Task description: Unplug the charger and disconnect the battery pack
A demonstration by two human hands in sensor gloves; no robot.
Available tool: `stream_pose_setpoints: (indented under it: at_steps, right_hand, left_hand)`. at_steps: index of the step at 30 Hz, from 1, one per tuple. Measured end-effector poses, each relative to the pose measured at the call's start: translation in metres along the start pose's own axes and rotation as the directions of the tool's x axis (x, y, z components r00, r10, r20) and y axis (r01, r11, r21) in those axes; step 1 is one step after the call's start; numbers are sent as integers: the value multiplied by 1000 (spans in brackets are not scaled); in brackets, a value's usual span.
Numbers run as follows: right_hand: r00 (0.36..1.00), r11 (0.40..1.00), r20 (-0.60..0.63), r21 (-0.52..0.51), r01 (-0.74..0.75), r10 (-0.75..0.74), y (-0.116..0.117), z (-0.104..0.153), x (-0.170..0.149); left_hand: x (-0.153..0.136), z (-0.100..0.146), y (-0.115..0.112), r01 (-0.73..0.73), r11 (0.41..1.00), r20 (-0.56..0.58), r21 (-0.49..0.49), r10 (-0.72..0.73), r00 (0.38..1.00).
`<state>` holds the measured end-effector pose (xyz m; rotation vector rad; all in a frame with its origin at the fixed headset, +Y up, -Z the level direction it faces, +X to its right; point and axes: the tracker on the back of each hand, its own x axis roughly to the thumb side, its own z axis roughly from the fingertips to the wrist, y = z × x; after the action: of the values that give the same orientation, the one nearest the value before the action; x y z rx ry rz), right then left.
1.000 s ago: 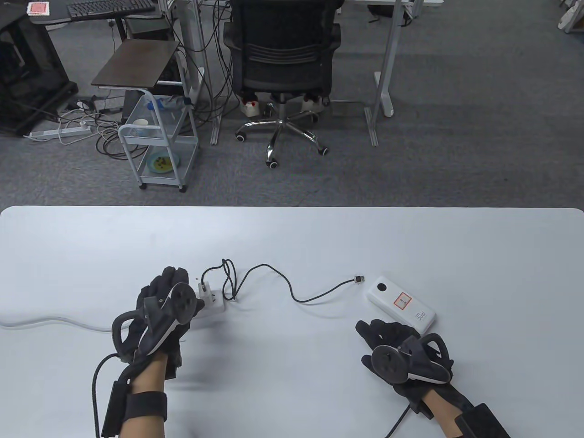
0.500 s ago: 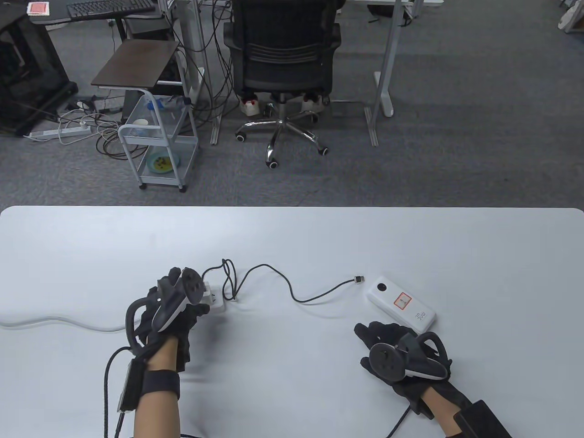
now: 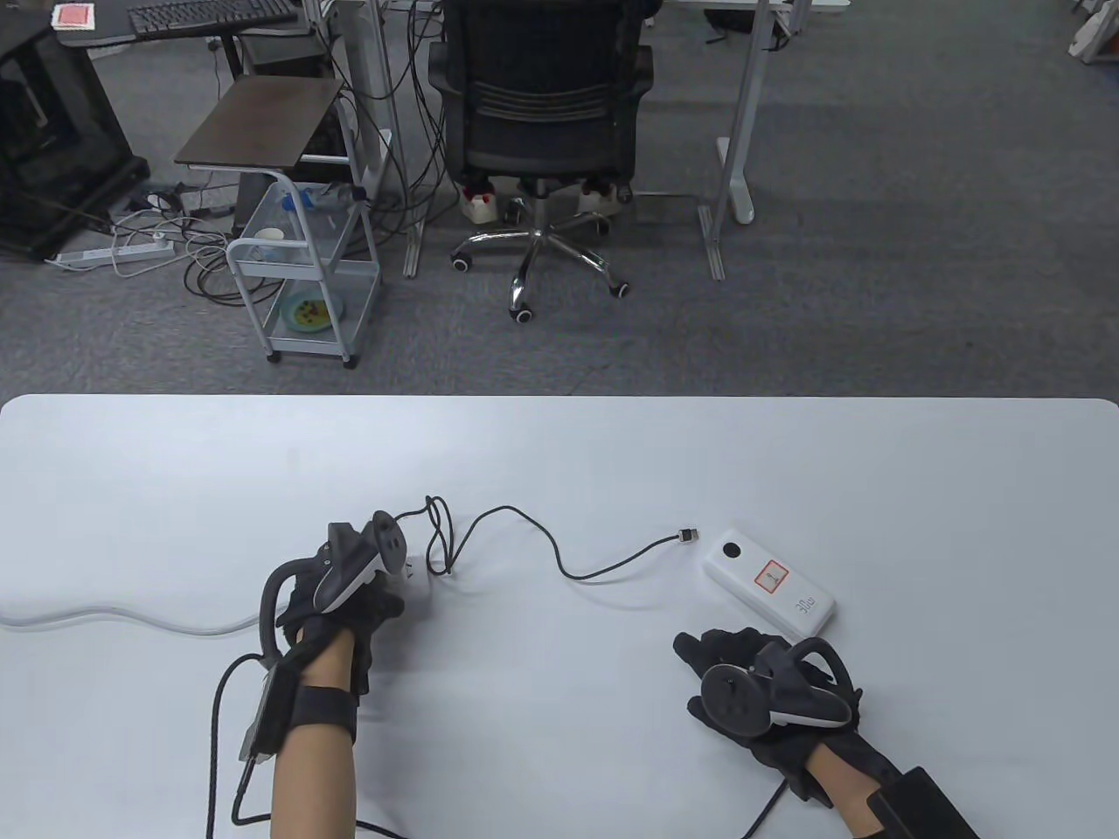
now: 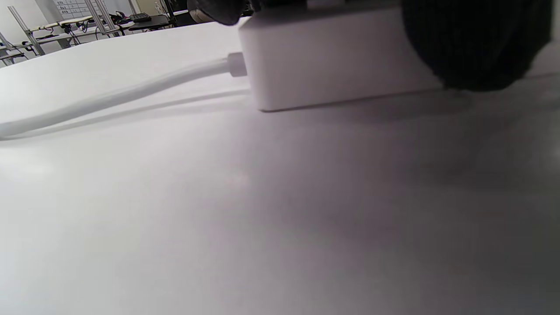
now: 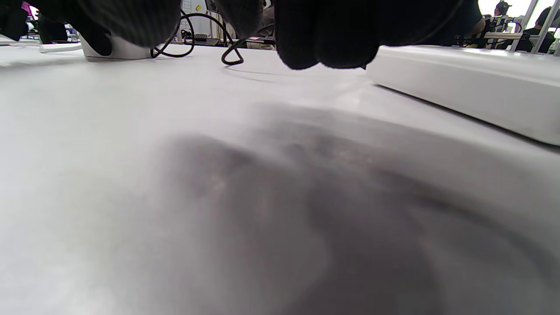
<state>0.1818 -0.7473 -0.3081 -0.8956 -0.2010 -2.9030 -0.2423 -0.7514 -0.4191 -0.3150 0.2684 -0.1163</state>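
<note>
Bare table lies between the two hands. The black cable loops across the middle. The power bank blocks the right; the white socket block and its cord block the left.

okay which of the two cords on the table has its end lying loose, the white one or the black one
The thin black cable: its plug lies free on the table, just short of the battery pack. The thick white cord runs into the white power strip.

Left hand hides the charger and most of the socket block; its grip unclear.
</note>
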Motion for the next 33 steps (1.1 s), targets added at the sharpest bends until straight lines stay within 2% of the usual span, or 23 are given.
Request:
stream_pose_setpoints:
  at_steps: [11, 16, 20, 24, 27, 33]
  right_hand:
    - [999, 1000, 30, 21, -14, 14, 0, 2, 7]
    - [1000, 1000, 29, 17, -5, 4, -1, 3, 6]
    - [1000, 1000, 28, 25, 7, -8, 0, 3, 5]
    - [1000, 999, 17, 28, 22, -22, -1, 4, 2]
    - [999, 999, 11, 28, 36, -36, -1, 5, -1]
    - [997, 997, 5, 20, 76, -76, -2, 5, -8]
  left_hand:
    - [3, 2, -2, 49, 997, 15, 51, -50, 999]
    - [13, 13, 0, 87, 993, 39, 81, -90, 995]
    - [22, 21, 5, 62, 996, 73, 63, -67, 995]
    - [37, 35, 13, 16, 998, 136, 54, -24, 990]
    - [51, 51, 18, -1, 997, 188, 83, -14, 982]
    - [69, 81, 2, 14, 994, 248, 105, -40, 968]
